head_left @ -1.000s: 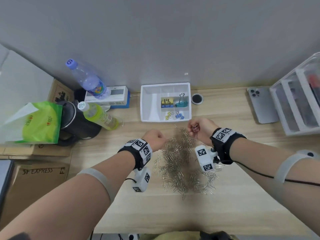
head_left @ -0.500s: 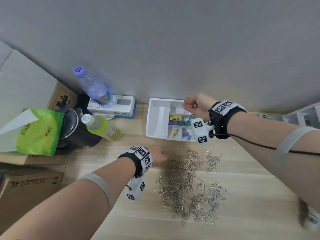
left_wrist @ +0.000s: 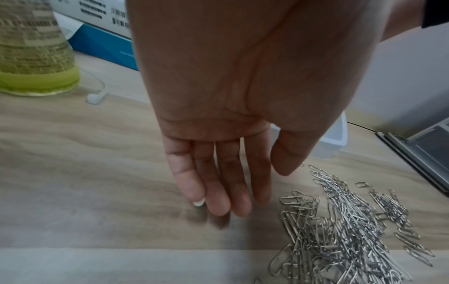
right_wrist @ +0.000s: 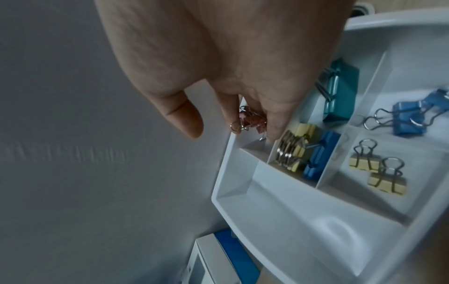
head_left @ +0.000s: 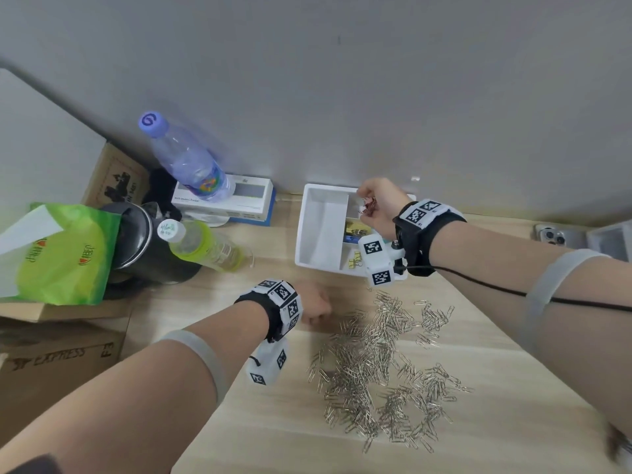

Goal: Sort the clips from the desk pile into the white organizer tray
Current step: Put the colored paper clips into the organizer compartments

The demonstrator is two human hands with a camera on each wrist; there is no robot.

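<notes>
A heap of silver paper clips [head_left: 376, 364] [left_wrist: 352, 230] lies on the wooden desk. Behind it, against the wall, stands the white organizer tray [head_left: 321, 227] [right_wrist: 279, 211]. My right hand [head_left: 364, 208] [right_wrist: 233, 126] hovers over the tray's far middle compartment, its fingers curled round a few small pink binder clips [head_left: 368, 206] [right_wrist: 250, 121]. Other compartments hold yellow clips [right_wrist: 298, 151], blue clips [right_wrist: 408, 117] and a teal clip [right_wrist: 340, 90]. My left hand [head_left: 316, 307] [left_wrist: 218, 192] is empty, its straight fingers touching the desk just left of the heap.
A green-tea bottle [head_left: 205, 248], a water bottle [head_left: 184, 159], a black kettle [head_left: 143, 244] and a green bag [head_left: 65, 254] crowd the left. A white-and-blue box [head_left: 232, 203] sits beside the tray. A phone [head_left: 554, 236] lies at far right.
My right hand carried the pink binder clips from above the pile to the tray's far side. My left hand dropped to the desk left of the heap.
</notes>
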